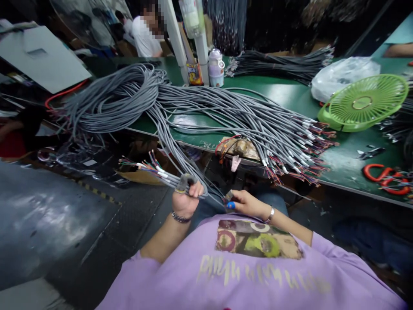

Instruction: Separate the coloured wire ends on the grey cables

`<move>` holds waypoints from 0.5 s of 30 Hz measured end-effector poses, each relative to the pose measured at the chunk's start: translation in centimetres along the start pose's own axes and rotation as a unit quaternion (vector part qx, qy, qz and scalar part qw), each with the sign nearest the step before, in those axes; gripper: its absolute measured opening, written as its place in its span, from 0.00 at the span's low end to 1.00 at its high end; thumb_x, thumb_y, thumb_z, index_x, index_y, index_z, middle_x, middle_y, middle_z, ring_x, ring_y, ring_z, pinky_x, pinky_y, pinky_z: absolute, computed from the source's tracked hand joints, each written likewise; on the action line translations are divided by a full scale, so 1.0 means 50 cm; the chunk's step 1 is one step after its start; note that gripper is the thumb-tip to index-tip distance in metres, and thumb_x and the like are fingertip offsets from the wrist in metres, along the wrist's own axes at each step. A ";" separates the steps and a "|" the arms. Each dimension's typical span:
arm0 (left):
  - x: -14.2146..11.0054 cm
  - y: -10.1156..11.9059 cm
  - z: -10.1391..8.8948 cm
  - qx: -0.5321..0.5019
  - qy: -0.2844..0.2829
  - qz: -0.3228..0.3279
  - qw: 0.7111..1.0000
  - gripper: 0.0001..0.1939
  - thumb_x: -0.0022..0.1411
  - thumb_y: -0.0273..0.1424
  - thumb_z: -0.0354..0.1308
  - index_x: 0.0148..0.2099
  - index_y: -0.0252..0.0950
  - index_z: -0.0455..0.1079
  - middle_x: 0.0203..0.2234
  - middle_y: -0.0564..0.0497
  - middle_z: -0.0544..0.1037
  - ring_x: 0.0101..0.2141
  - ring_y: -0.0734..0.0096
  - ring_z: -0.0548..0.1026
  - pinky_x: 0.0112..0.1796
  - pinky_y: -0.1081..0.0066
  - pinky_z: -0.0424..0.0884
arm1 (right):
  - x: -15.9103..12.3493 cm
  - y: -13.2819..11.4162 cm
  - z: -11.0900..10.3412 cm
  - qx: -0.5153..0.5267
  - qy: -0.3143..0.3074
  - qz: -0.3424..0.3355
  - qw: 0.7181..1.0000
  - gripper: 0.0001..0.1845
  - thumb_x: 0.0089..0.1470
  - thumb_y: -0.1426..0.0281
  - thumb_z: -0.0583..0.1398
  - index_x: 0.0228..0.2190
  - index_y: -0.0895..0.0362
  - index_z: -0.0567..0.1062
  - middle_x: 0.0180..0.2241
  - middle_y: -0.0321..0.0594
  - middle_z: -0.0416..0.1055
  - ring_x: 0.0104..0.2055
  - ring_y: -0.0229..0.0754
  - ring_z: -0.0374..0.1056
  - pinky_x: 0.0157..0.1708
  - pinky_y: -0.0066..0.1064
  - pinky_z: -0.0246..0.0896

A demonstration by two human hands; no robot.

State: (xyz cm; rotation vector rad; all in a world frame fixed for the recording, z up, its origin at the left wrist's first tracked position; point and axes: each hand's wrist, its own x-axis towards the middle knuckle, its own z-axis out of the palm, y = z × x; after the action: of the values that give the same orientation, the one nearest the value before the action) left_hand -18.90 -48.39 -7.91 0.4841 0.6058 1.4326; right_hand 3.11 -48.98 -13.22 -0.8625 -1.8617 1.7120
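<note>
My left hand (187, 199) is closed around a small bundle of grey cables (164, 173), with grey coverings on its fingers. The cables' white-banded ends, with loose coloured wires, stick out to the left of the fist. From there, the lengths rise toward the pile on the bench. My right hand (247, 204) is pinched in front of my body, a blue wrap on one finger. Grey cable strands reach its fingertips, though their exact hold is partly hidden. A large spread of grey cables (226, 103) lies across the green bench, coiled at the left.
A green fan (364, 103), a plastic bag (345, 73), orange-handled tool (374, 172) and small cutters (371, 152) lie on the right. A bottle (216, 69) stands near a white post. Behind it, dark cables (280, 64) are bundled. Another person (145, 36) is across the bench.
</note>
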 end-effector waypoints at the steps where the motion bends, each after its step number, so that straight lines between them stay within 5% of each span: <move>1: 0.011 -0.011 0.012 0.006 0.002 0.003 1.000 0.15 0.51 0.39 0.67 0.25 0.33 0.71 0.10 0.60 0.58 0.14 0.82 0.58 0.21 0.77 0.58 | -0.001 -0.004 0.005 -0.015 -0.023 -0.002 1.000 0.17 0.54 0.57 0.61 0.33 0.60 0.71 0.28 0.37 0.70 0.29 0.34 0.63 0.30 0.26 0.61; 5: 0.040 -0.081 0.037 0.143 0.033 0.016 0.989 0.17 0.51 0.43 0.65 0.25 0.34 0.70 0.12 0.58 0.65 0.16 0.81 0.62 0.22 0.76 0.59 | -0.011 -0.032 0.010 0.088 -0.012 -0.006 0.996 0.18 0.54 0.57 0.61 0.33 0.60 0.70 0.29 0.38 0.71 0.28 0.34 0.64 0.29 0.26 0.63; 8: 0.042 -0.118 0.033 0.302 -0.026 -0.051 0.951 0.22 0.52 0.46 0.64 0.21 0.33 0.67 0.14 0.55 0.68 0.18 0.79 0.65 0.24 0.75 0.61 | -0.026 -0.057 0.000 0.173 0.051 -0.024 0.983 0.17 0.53 0.58 0.62 0.34 0.59 0.69 0.30 0.39 0.72 0.24 0.32 0.64 0.24 0.25 0.63; 11: 0.035 -0.122 0.027 0.359 -0.102 -0.117 0.920 0.25 0.51 0.49 0.63 0.19 0.33 0.65 0.13 0.54 0.68 0.17 0.79 0.64 0.24 0.74 0.61 | -0.035 -0.074 -0.006 0.190 0.075 -0.047 0.978 0.15 0.54 0.59 0.62 0.35 0.59 0.69 0.30 0.41 0.73 0.25 0.33 0.66 0.25 0.26 0.64; 15: 0.029 -0.109 0.030 0.356 -0.140 -0.129 0.915 0.27 0.50 0.52 0.61 0.20 0.33 0.65 0.13 0.53 0.68 0.17 0.77 0.65 0.23 0.73 0.61 | -0.032 -0.077 0.000 0.189 0.078 -0.059 0.977 0.14 0.54 0.60 0.62 0.35 0.58 0.70 0.31 0.41 0.73 0.25 0.34 0.67 0.26 0.27 0.66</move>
State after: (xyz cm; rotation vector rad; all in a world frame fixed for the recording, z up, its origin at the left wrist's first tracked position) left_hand -13.73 -47.34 -10.44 1.1192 0.9169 0.8339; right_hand 3.67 -50.21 -9.27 -0.6950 -1.3943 1.7872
